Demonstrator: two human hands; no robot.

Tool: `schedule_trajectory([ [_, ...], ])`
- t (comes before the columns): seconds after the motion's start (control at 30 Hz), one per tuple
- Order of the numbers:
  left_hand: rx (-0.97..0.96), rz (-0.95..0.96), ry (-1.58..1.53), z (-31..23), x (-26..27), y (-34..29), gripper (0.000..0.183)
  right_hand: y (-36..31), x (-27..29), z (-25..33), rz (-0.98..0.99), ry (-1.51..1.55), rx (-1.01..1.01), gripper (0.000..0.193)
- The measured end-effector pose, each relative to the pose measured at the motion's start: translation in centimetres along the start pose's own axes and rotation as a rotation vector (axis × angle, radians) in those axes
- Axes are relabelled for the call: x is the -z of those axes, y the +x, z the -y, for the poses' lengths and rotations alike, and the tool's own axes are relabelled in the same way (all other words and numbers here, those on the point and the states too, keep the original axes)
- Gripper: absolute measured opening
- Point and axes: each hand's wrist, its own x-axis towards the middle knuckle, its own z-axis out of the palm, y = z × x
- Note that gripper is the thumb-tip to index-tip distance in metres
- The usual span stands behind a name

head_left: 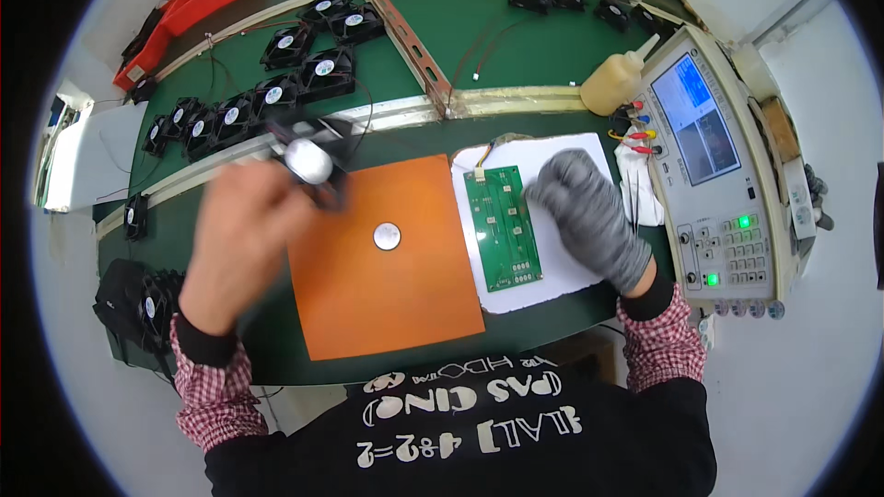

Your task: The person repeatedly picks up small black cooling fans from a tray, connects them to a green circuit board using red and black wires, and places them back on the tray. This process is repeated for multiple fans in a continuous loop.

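A black square cooling fan (333, 186) with a round silver-white centre is in my left hand (244, 225), which is bare and smeared by motion. I hold it up over the top left part of an orange mat (396, 304). On this mat lies a small round silver-white disc (387, 236), apart from the fan. My right hand (589, 216), in a grey knitted glove, has its fingers curled in at the right edge of a green circuit board (502, 235). Whatever those fingers hold, if anything, is hidden. Under the board is a white sheet (580, 283); a short cable joins the board's top edge.
Several black fans (276, 92) stand at the back left; others sit back right and near left. A slotted metal bar (405, 41) crosses the bench. A yellowish squeeze bottle (612, 83) stands beside a test instrument (709, 166). A red bin (189, 9) is back left.
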Motion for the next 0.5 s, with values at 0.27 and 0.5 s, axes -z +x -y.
schedule_trajectory([
  [0.27, 0.035, -0.024, 0.105, 0.1, -2.2, -1.3, 0.015, 0.2, -0.6, -0.7, -0.084, 0.005, -0.171, 0.016],
  [0.5, -0.118, -0.051, -0.317, -1.6, -3.1, -1.1, 0.018, -0.1, -1.7, -0.5, -0.005, 0.552, -0.448, 0.018],
])
